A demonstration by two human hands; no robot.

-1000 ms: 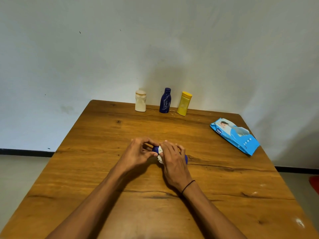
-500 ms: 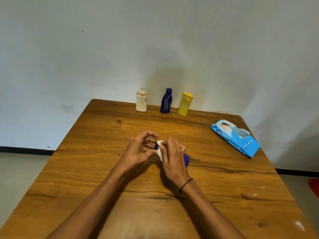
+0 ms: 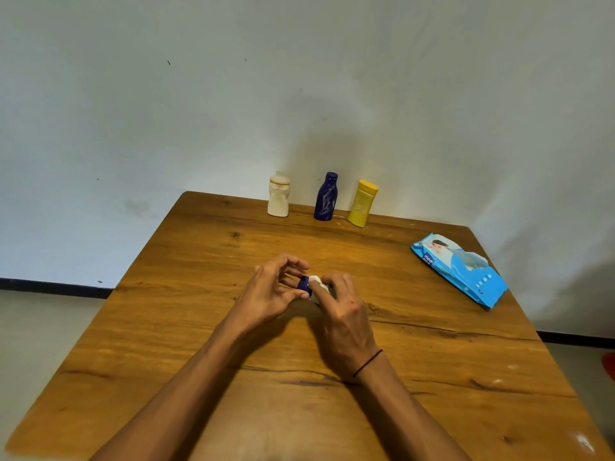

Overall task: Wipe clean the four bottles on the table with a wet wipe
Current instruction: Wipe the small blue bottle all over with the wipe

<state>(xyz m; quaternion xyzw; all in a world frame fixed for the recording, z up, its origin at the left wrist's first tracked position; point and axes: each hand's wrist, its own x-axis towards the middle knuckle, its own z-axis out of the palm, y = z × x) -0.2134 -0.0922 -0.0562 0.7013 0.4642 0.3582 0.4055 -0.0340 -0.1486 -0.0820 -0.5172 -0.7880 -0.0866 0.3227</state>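
One wooden desk (image 3: 186, 314) carried everything; a blue wipe pack (image 3: 461, 269) lay at its right edge, and three bottles stood upright along the far edge, well apart from the hands: cream bottle (image 3: 279, 201), dark blue bottle (image 3: 326, 197), yellow bottle (image 3: 362, 204); at mid-desk the left hand (image 3: 271, 291) pinched the cap end of the fourth bottle (image 3: 304, 283), mostly hidden; the right hand (image 3: 344, 314) curled round the wet wipe (image 3: 317, 282) pressed to it; turning the bottle by the cap under a firm wipe would likely reach every side.
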